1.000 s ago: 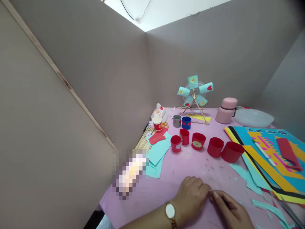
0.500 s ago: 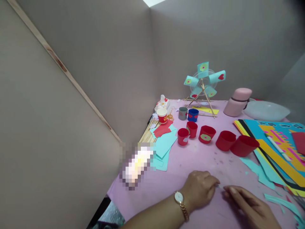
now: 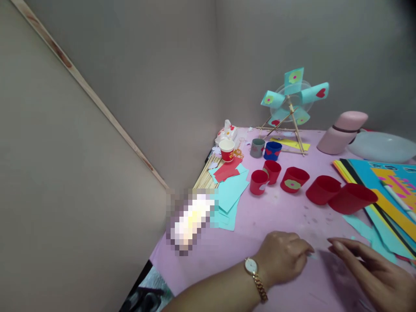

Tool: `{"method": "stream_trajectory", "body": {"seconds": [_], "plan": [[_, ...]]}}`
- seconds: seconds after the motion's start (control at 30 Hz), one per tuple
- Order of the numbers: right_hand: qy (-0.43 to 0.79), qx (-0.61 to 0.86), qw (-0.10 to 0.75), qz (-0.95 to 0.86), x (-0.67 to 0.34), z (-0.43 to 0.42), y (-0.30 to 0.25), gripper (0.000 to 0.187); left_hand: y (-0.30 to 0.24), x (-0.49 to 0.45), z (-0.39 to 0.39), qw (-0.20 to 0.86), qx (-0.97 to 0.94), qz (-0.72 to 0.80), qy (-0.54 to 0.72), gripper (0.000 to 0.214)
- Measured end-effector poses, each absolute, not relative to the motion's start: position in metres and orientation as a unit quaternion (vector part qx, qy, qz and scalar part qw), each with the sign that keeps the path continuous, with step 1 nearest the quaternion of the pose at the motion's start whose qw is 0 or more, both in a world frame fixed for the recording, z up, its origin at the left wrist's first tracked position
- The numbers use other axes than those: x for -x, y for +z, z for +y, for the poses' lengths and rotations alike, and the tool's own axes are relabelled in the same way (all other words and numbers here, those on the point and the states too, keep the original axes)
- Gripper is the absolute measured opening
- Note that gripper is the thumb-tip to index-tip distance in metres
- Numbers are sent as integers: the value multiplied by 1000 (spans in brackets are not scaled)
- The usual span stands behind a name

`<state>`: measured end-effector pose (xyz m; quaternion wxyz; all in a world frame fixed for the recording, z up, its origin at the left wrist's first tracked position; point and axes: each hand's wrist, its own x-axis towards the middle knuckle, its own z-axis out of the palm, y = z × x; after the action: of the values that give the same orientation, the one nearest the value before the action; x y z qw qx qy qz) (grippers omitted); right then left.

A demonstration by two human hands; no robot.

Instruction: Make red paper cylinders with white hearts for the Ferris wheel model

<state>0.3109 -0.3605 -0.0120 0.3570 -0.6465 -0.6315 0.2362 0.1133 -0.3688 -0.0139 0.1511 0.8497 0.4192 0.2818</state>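
Observation:
My left hand (image 3: 286,258), with a gold watch on its wrist, rests on the pink table (image 3: 253,221) with the fingers curled together in a pinch; a tiny pale scrap shows at the fingertips. My right hand (image 3: 370,271) lies a little to its right, fingers stretched out and slightly apart, with nothing in it. Beyond both hands stands a row of red paper rings (image 3: 294,180), several of them, some with stickers. A paper Ferris wheel (image 3: 292,97) with light blue cabins stands on sticks at the back.
Light blue and red paper sheets (image 3: 230,190) lie at the left by a bundle of wooden sticks (image 3: 206,175). A stack of coloured card (image 3: 390,190) fills the right side. A pink bottle (image 3: 342,132), a white bowl (image 3: 383,147) and small cups (image 3: 266,149) stand at the back.
My hands have drawn apart: the right hand slid to the right, away from the left fingertips. The view has swung down and leftward.

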Motion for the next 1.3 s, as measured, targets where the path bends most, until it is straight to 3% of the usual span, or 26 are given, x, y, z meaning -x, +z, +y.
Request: {"method": "stream_trajectory", "body": {"seconds": [0.13, 0.53, 1.3], "plan": [[296, 655, 303, -626, -283, -366, -18, 44, -13, -113, -368, 164, -845, 421, 285, 20], [245, 636, 315, -660, -289, -368, -37, 37, -13, -113, -366, 196, -839, 410, 300, 22], [286, 639, 325, -635, -282, -367, -31, 36, -3, -100, -363, 185, -776, 464, 386, 25]]}}
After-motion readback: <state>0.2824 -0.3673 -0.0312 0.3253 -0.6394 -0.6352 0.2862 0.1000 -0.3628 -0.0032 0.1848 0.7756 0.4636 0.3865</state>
